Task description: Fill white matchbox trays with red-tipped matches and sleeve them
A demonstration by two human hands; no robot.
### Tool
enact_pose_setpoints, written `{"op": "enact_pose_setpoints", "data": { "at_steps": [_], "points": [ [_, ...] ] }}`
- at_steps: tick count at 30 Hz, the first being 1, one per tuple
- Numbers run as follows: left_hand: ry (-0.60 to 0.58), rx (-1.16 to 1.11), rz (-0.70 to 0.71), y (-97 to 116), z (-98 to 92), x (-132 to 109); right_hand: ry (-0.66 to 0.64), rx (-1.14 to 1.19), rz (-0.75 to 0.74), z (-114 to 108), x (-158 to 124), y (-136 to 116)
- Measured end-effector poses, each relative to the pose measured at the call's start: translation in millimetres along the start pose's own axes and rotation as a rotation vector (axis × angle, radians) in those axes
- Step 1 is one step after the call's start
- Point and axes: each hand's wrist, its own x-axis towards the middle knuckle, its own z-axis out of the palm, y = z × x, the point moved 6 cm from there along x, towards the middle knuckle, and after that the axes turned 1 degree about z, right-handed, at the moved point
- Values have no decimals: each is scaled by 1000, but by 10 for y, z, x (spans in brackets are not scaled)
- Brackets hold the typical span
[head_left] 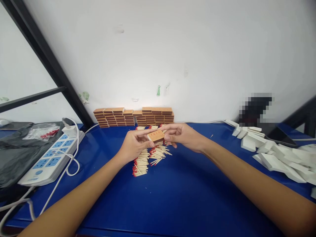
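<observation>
Both hands meet over the middle of the blue table (pixel 172 197) on a small orange matchbox (pixel 156 135). My left hand (pixel 134 144) pinches its left end between thumb and fingers. My right hand (pixel 181 135) grips its right end, fingers curled. The box hangs a little above a heap of red-tipped matches (pixel 148 158) spread on the table. Behind the heap, rows of stacked orange matchboxes (pixel 134 117) line the white wall.
A white and blue power strip (pixel 53 154) with white cables lies at the left, beside a grey plastic bag (pixel 14 154). Several white box trays (pixel 278 154) are piled at the right. A black metal frame (pixel 49 62) slants up at the left.
</observation>
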Motion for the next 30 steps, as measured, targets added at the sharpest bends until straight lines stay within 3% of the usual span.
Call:
{"op": "enact_pose_setpoints", "data": {
  "at_steps": [5, 12, 16, 18, 20, 25, 27, 30],
  "points": [
    [2, -32, 23, 11, -13, 2, -34, -9, -11, 47, -13, -31],
    [176, 192, 14, 96, -84, -5, 113, -44, -4, -54, 5, 15],
    [110, 332, 11, 211, -208, 56, 135, -82, -4, -62, 19, -6],
    [85, 474, 35, 327, -432, 99, 171, -166, -4, -110, 19, -61],
    [116, 608, 5, 418, -798, 121, 226, -293, -21, -195, -2, -135],
    [164, 841, -267, 332, -1763, -20, 292, -500, -76, -403, -202, -183],
    [181, 850, -342, 221, -1984, -126, 285, -541, -69, -460, -298, -121],
    [215, 855, -378, 94, -2109, -235, 278, -668, -84, -509, -389, -66]
  ]
}}
